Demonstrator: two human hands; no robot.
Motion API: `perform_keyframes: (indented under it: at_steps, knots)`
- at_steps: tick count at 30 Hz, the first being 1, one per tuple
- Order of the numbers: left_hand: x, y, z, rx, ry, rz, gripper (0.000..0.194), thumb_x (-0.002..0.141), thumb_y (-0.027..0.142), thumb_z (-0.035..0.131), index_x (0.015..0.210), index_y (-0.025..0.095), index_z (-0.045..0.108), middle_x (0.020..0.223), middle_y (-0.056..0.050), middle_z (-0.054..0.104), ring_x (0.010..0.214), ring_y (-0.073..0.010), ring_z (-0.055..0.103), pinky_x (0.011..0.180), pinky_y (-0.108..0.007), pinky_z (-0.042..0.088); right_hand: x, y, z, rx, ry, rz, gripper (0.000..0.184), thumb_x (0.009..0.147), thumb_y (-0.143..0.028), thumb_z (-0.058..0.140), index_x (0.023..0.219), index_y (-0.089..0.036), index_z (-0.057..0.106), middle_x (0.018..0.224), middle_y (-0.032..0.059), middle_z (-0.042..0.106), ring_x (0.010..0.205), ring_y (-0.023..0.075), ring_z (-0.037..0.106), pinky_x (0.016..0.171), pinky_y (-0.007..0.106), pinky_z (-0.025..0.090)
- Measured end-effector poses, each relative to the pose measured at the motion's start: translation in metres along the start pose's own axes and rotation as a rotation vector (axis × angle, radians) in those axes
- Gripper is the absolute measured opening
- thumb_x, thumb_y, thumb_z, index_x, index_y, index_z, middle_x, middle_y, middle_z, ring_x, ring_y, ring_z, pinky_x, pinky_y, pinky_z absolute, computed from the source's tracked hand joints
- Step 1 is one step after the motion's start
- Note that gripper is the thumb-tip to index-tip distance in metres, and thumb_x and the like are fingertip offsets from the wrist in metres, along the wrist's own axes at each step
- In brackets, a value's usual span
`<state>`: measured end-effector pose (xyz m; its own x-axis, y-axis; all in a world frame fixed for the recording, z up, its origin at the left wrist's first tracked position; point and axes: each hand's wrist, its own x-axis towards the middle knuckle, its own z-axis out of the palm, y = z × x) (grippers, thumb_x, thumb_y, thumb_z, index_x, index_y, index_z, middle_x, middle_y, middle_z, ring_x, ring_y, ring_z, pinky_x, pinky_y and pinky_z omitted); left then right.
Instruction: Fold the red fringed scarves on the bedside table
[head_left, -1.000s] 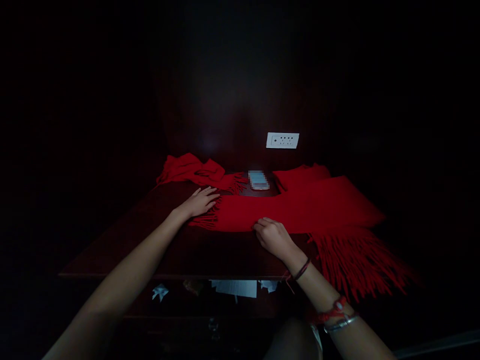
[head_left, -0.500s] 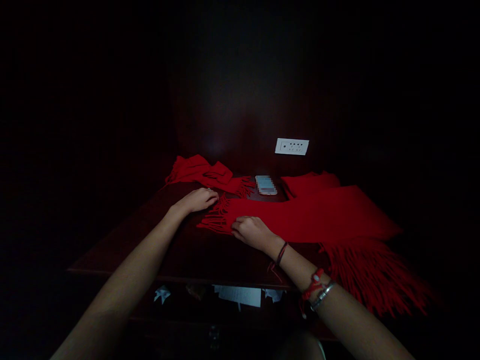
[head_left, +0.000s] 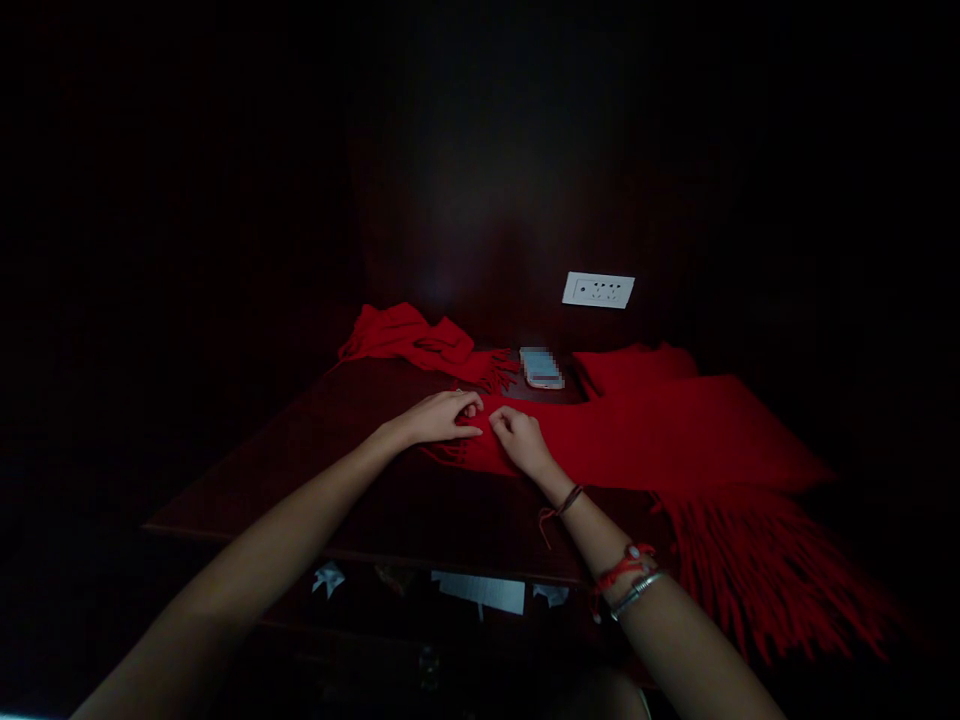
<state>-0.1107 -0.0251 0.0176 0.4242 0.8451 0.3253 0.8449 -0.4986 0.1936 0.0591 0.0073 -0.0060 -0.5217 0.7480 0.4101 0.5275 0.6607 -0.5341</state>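
Observation:
A red scarf (head_left: 637, 430) lies spread across the dark table, its long fringe hanging over the right front edge. My left hand (head_left: 446, 415) is over the scarf's left fringed end, thumb and fingers apart with nothing seen between them. Just to its right, my right hand (head_left: 519, 438) rests over the red cloth with its fingers curled in. Whatever those fingers may pinch is hidden beneath them. Bracelets circle my right wrist and forearm.
Another bunched red fringed cloth (head_left: 412, 335) lies at the back left of the table (head_left: 300, 470). A phone (head_left: 541, 368) stands between the red cloths. Behind is a white wall socket (head_left: 598, 290). Papers (head_left: 480, 592) show on a shelf below the tabletop.
My left hand has moved right onto the fringed end, and its fingers have spread. My right hand has shifted slightly away from me and right, onto the cloth. The view has tilted slightly.

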Motion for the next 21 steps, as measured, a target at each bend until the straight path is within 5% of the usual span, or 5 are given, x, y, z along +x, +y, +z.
perform_keyframes:
  at_steps: [6, 16, 21]
  knots:
    - [0.004, -0.006, 0.010, 0.091, 0.095, -0.129, 0.022, 0.066, 0.013, 0.044, 0.086, 0.020, 0.049, 0.074, 0.000, 0.053, 0.070, -0.0135, 0.049, 0.065, -0.024, 0.038, -0.002, 0.000, 0.000, 0.003, 0.128, 0.024, 0.021, 0.079, -0.022, 0.037, 0.077, -0.017, 0.057, 0.072, 0.0031, 0.062, 0.067, 0.0131, 0.056, 0.061, 0.019, 0.035]
    - [0.005, 0.007, 0.020, 0.061, 0.034, -0.110, 0.049, 0.066, 0.031, 0.053, 0.111, 0.018, 0.039, 0.106, -0.009, 0.044, 0.099, -0.0235, 0.041, 0.084, -0.037, 0.034, -0.002, 0.000, -0.001, 0.018, 0.159, 0.030, 0.022, 0.081, -0.022, 0.034, 0.081, -0.017, 0.056, 0.076, 0.0035, 0.062, 0.069, 0.0132, 0.056, 0.063, 0.019, 0.036]
    - [0.012, 0.002, 0.031, 0.154, 0.110, -0.185, 0.044, 0.066, 0.014, 0.046, 0.110, 0.018, 0.041, 0.102, -0.008, 0.046, 0.097, -0.0213, 0.043, 0.083, -0.034, 0.036, -0.003, 0.000, -0.001, 0.020, 0.161, 0.016, 0.022, 0.081, -0.022, 0.035, 0.080, -0.016, 0.056, 0.074, 0.0031, 0.062, 0.068, 0.0133, 0.056, 0.062, 0.019, 0.035]
